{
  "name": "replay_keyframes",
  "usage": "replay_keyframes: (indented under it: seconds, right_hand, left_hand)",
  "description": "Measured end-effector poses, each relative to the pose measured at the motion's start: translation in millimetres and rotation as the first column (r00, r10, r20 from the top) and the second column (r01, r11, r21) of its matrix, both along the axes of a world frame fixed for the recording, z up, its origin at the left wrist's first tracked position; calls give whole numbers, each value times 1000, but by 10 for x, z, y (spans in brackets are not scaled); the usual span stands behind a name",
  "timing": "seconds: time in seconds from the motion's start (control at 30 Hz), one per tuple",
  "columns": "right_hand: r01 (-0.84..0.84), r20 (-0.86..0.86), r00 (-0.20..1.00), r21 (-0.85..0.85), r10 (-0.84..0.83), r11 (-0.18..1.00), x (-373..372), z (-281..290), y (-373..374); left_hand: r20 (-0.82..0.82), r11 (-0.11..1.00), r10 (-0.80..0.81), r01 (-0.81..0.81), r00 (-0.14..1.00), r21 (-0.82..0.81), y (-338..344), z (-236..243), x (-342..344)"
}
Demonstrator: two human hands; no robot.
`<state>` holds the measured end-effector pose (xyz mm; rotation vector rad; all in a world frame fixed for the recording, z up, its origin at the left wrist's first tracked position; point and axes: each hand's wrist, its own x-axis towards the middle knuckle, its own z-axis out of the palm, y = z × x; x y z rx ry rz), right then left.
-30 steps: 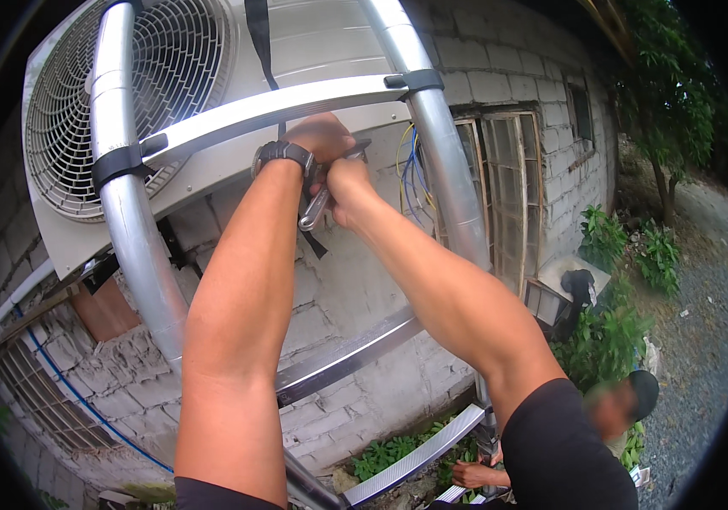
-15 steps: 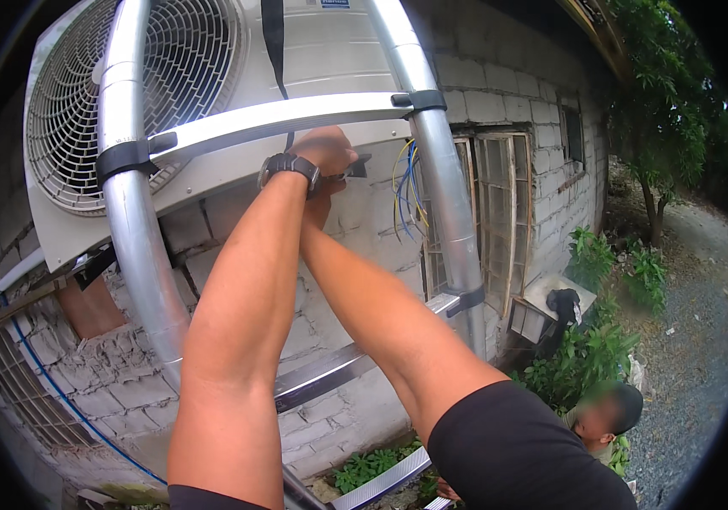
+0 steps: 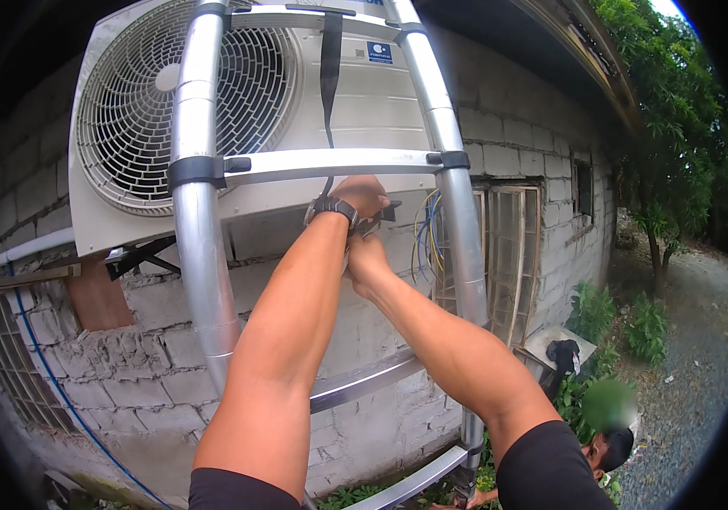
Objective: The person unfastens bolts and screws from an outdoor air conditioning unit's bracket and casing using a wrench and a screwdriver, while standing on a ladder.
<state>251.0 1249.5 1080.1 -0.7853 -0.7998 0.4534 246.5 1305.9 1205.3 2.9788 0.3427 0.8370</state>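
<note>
I see the left hand and right hand close together, left above right, near a dark bracket beneath the air-conditioner unit; I cannot tell what either grips.

The ladder is silver, the strap black, the fan unit off-white.
</note>
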Motion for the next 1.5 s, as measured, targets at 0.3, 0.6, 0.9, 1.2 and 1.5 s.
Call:
replay_keyframes:
  seconds: [0.3,0.6,0.9,1.2,1.5]
  right_hand:
    - [-179,13,984,-25,179,984,494,82,-334]
    - [-142,62,987,-71,146,987,492,80,-210]
    - [59,36,997,44,-61,997,259,175,438]
    - [282,560,789,37,-254,959,332,10,951]
    - [437,315,866,-100,-389,894,206,28,675]
  left_hand:
    - [-14,999,11,-11,1000,42,-58,27,-69]
    - [-17,998,42,-41,999,49,-60,37,-32]
    - [-16,996,67,-66,998,65,-125,25,-67]
    - [8,998,41,-41,999,-36,-124,15,-77]
    - [-13,999,20,-20,1000,30,-137,35,-31]
